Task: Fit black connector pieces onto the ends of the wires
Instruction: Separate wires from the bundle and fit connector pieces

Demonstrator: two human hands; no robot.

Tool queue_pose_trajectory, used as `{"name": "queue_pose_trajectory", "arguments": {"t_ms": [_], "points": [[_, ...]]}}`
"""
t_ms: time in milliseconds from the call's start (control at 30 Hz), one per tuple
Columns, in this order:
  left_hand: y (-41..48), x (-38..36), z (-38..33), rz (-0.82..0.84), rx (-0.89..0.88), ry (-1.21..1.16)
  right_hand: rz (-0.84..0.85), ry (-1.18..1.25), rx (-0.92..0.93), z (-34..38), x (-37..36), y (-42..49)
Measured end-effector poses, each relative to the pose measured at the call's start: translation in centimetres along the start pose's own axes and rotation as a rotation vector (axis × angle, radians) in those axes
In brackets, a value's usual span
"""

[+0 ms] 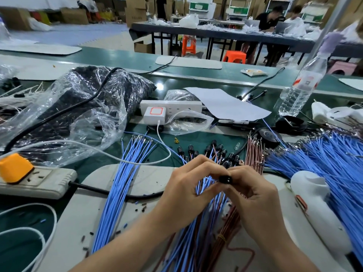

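1. Head view, centre of the frame: my left hand (188, 185) and right hand (255, 195) meet fingertip to fingertip above the pale work mat (149, 179).
2. My right thumb and forefinger are curled in, pinching a black connector piece (225, 179).
3. My left fingers are curled too, pinching a thin blue wire (206, 182) whose end points at that piece. Whether it is seated inside, I cannot tell.
4. Just above my knuckles lies a cluster of wired black connectors (216, 150).
5. To the right of them is a brown wire bundle (255, 154). Farther right, a big heap of blue wires (334, 163).
6. Left of centre, a loose blue wire bundle (121, 183) runs down over the mat.
7. Upper left: a clear plastic bag (88, 95) of dark pieces.
8. Lower right: a white plastic tool (314, 203).
9. Upper right: a water bottle (302, 85), upright.
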State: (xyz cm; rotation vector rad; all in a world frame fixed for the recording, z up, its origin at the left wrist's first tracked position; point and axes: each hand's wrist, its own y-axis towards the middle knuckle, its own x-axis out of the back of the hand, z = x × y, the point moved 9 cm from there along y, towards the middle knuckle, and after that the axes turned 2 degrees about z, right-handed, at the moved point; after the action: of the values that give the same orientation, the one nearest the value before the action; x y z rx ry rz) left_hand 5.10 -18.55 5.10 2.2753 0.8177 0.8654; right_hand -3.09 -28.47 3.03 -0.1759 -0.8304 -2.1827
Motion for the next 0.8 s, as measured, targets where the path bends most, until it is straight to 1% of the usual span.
{"name": "queue_pose_trajectory", "arguments": {"t_ms": [133, 333, 400, 500, 633, 700, 800], "points": [[-0.1, -0.2, 0.0, 0.011, -0.025, -0.008, 0.013, -0.036, 0.052, 0.6, -0.1, 0.1], [0.0, 0.1, 0.2, 0.009, -0.001, 0.008, 0.042, -0.176, 0.062, 0.6, -0.7, 0.2], [-0.1, 0.1, 0.2, 0.018, -0.004, 0.014, 0.043, -0.183, 0.044, 0.4, -0.8, 0.3], [-0.1, -0.1, 0.5, 0.035, 0.011, 0.008, 0.041, -0.115, -0.011, -0.4, -0.6, 0.2], [-0.1, -0.3, 0.1, 0.062, 0.024, -0.05, 0.057, 0.103, -0.097, -0.8, -0.3, 0.1], [0.0, 0.0, 0.1, 0.032, 0.047, -0.103, -0.013, 0.12, -0.081, -0.1, 0.6, 0.2], [-0.1, 0.4, 0.6, -0.027, 0.095, -0.171, -0.111, 0.166, 0.002, 1.6, 1.7, 0.1]]}}
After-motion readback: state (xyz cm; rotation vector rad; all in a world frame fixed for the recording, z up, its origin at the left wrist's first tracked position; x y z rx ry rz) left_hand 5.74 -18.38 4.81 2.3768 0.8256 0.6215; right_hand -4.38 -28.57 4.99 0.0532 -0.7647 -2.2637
